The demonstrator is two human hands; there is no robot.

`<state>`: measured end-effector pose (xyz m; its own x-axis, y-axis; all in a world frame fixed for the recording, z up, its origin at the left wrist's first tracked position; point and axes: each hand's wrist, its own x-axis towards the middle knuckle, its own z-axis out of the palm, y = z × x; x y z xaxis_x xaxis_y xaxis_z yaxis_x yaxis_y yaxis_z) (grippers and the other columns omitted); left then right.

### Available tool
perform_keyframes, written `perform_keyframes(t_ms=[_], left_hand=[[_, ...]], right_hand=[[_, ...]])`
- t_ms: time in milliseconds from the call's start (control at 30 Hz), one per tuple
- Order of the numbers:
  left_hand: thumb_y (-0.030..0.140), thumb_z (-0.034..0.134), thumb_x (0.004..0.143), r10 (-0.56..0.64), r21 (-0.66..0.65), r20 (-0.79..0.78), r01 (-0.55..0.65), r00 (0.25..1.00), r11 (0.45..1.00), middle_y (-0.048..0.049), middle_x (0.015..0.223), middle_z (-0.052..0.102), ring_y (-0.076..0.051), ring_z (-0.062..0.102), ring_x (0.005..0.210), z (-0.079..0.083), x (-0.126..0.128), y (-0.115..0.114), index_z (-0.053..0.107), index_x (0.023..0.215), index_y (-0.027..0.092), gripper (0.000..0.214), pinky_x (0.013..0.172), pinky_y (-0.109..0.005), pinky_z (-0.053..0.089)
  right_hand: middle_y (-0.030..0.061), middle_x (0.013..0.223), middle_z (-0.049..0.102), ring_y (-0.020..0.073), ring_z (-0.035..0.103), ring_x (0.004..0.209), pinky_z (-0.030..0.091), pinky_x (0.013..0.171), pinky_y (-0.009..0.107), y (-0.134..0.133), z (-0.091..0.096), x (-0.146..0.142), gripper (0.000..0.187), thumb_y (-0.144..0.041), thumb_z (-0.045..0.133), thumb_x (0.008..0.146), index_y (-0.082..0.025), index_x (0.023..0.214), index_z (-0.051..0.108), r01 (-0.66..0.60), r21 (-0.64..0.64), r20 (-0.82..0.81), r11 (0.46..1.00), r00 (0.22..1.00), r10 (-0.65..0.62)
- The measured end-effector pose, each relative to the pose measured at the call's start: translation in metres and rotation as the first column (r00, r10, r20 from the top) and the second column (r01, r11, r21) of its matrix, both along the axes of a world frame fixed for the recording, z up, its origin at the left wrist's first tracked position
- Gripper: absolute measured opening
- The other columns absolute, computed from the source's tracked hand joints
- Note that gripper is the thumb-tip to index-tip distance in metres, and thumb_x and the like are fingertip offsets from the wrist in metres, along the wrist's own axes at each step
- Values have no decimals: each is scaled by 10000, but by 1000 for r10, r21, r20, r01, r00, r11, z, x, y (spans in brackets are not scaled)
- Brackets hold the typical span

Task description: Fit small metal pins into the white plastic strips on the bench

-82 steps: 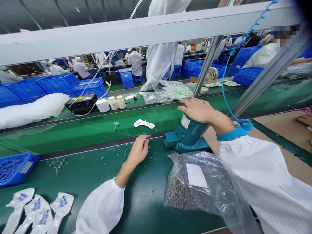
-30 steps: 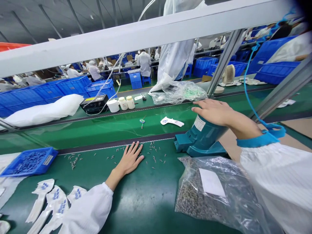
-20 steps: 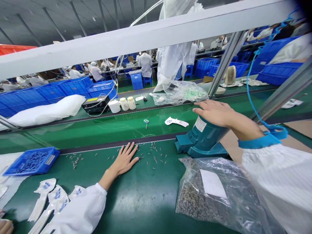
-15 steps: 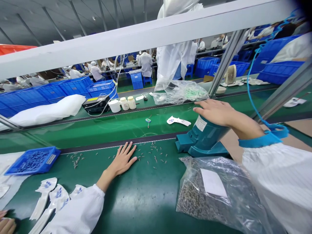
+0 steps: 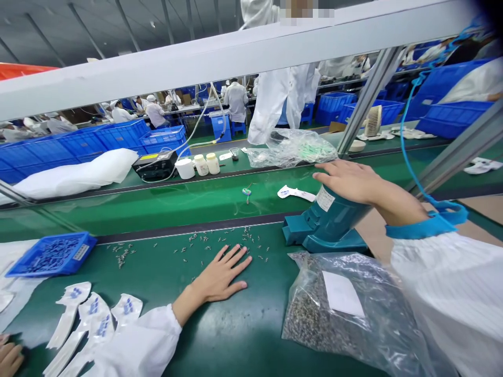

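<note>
My left hand point(image 5: 226, 272) lies open on the green work surface, fingers spread among small loose screws point(image 5: 249, 238). Nothing is gripped in it. Across the top of a teal machine housing point(image 5: 334, 220) my right hand point(image 5: 349, 180) rests with fingers stretched out. A blue strap point(image 5: 424, 225) with a cord circles the right wrist. Below the machine lies a clear plastic bag point(image 5: 334, 309) of small metal parts with a white label. White curved plastic parts point(image 5: 94, 319) with blue marks lie beside my left sleeve.
A blue tray point(image 5: 84, 254) of small blue parts stands at the left. Behind runs a green conveyor belt point(image 5: 188, 201) carrying a white curved part point(image 5: 295, 193). White bottles point(image 5: 201, 165) stand beyond it. Another person's hand point(image 5: 10, 358) shows at lower left. A metal post point(image 5: 367, 102) rises behind the machine.
My left hand has slid to the right and nearer over the work surface, uncovering more screws. My right hand stays on the machine. Items on the belt have shifted right.
</note>
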<state>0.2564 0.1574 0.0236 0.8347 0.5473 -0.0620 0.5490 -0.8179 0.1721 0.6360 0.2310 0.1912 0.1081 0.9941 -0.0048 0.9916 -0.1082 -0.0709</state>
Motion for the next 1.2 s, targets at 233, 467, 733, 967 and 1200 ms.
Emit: perform_keyframes(t_ms=[233, 467, 733, 967, 1200], left_hand=[[499, 312, 1029, 513, 156, 47, -513, 857, 844, -48, 1649, 121, -320, 104, 1516, -21, -46, -34, 42, 1584, 311, 645, 1196, -558, 223], [572, 302, 1006, 696, 198, 57, -691, 716, 695, -88, 1650, 92, -352, 94, 1512, -55, -68, -46, 119, 1587, 274, 678, 1178, -601, 209], [503, 227, 1037, 661, 223, 77, -659, 747, 719, -66, 1601, 309, -294, 152, 1514, -35, -103, 19, 259, 1561, 188, 612, 1201, -527, 220], [480, 219, 1039, 676, 259, 116, -679, 728, 687, -67, 1569, 381, -320, 172, 1508, -25, -113, 23, 466, 1457, 191, 565, 1184, -555, 231], [475, 268, 1036, 634, 268, 123, -641, 763, 719, -22, 1507, 482, -291, 260, 1484, -24, -106, 22, 548, 1380, 249, 498, 1190, -521, 231]], right_hand=[[164, 1532, 413, 381, 367, 1403, 316, 1125, 578, 1, -2, 2, 716, -620, 187, 956, -204, 1480, 443, 0, 26, -1, 1000, 1000, 0], [156, 1535, 409, 360, 342, 1422, 291, 1151, 554, 2, 0, 1, 730, -627, 191, 951, -205, 1497, 429, 16, -4, -7, 1000, 1000, -16], [157, 1512, 442, 357, 371, 1408, 322, 1128, 561, 6, -7, 4, 728, -631, 181, 945, -210, 1472, 457, 4, 26, 24, 1000, 1000, -5], [168, 1479, 477, 367, 407, 1382, 345, 1113, 558, 9, -11, 9, 726, -636, 192, 940, -209, 1452, 477, -5, 43, 21, 999, 1000, 4], [154, 1503, 448, 341, 370, 1410, 307, 1145, 529, 6, -6, 4, 724, -618, 185, 938, -217, 1482, 443, 33, 2, 16, 999, 999, -33]])
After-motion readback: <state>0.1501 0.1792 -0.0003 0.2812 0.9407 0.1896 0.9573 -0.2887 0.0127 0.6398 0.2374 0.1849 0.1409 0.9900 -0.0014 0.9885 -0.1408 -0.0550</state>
